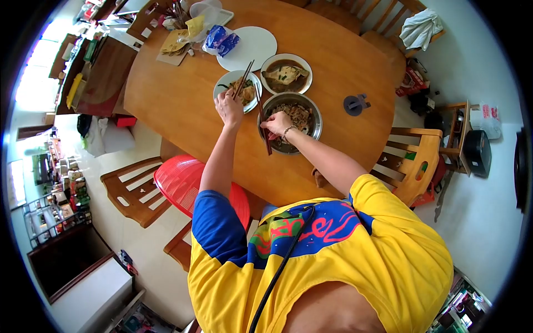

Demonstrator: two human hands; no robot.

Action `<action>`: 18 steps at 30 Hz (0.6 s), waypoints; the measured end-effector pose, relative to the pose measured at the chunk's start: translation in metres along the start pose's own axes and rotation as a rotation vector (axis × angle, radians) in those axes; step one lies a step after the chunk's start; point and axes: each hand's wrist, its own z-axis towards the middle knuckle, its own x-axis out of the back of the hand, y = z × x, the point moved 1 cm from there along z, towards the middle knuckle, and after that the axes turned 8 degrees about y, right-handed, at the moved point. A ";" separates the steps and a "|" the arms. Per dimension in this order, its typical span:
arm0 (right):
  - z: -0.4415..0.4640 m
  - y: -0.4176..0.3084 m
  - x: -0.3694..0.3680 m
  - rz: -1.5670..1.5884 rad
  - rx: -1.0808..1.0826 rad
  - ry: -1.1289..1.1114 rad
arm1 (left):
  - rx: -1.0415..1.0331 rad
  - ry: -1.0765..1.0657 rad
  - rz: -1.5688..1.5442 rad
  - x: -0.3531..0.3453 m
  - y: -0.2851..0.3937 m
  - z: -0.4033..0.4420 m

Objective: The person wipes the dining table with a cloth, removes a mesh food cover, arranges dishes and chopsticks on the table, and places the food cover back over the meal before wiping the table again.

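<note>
On the wooden table, my left hand [229, 108] is closed on a pair of dark chopsticks [244, 78] at the near left side of a white plate of food [254, 104]. Closed around another pair of chopsticks [267, 143], my right hand [277, 123] is over the left part of a steel bowl [316, 116] that holds brown, shredded-looking food. Behind the steel bowl, a white dish [308, 62] contains a fish in brown sauce. The tips of the left chopsticks point away from me, over the plate's far edge.
A round white board [262, 41] and a blue patterned packet [220, 40] lie at the back left. On the right is a dark round holder [353, 105]. A red mesh cover [180, 178] is by the near left edge; wooden chairs [136, 188] surround the table.
</note>
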 end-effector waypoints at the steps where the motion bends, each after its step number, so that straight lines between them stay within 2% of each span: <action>1: 0.000 -0.001 0.002 -0.001 -0.001 -0.004 | 0.003 -0.001 0.003 0.004 0.001 -0.003; 3: -0.002 0.001 0.008 -0.108 0.089 0.023 | 0.012 0.042 -0.139 0.011 0.003 -0.015; 5: -0.011 0.004 0.021 -0.201 0.226 0.197 | 0.094 -0.033 -0.211 0.017 0.003 -0.034; 7: -0.010 0.020 0.043 -0.304 0.593 0.494 | 0.170 -0.101 -0.281 0.023 0.001 -0.052; 9: -0.016 0.031 0.073 -0.195 0.611 0.588 | 0.351 -0.285 -0.332 0.022 -0.005 -0.079; 10: -0.016 0.041 0.088 -0.247 0.642 0.670 | 0.353 -0.282 -0.331 0.023 -0.003 -0.090; 11: -0.017 0.052 0.102 -0.301 0.672 0.749 | 0.520 -0.345 -0.466 0.023 -0.002 -0.102; 12: -0.016 0.064 0.113 -0.310 0.657 0.771 | 0.689 -0.404 -0.603 0.023 0.000 -0.111; 15: -0.005 0.096 0.134 -0.436 0.649 0.762 | 0.761 -0.438 -0.768 0.026 0.008 -0.122; 17: 0.001 0.107 0.138 -0.170 0.396 0.465 | 0.763 -0.412 -0.796 0.029 0.017 -0.124; 18: 0.004 0.110 0.138 -0.189 0.394 0.431 | 0.762 -0.394 -0.819 0.031 0.020 -0.124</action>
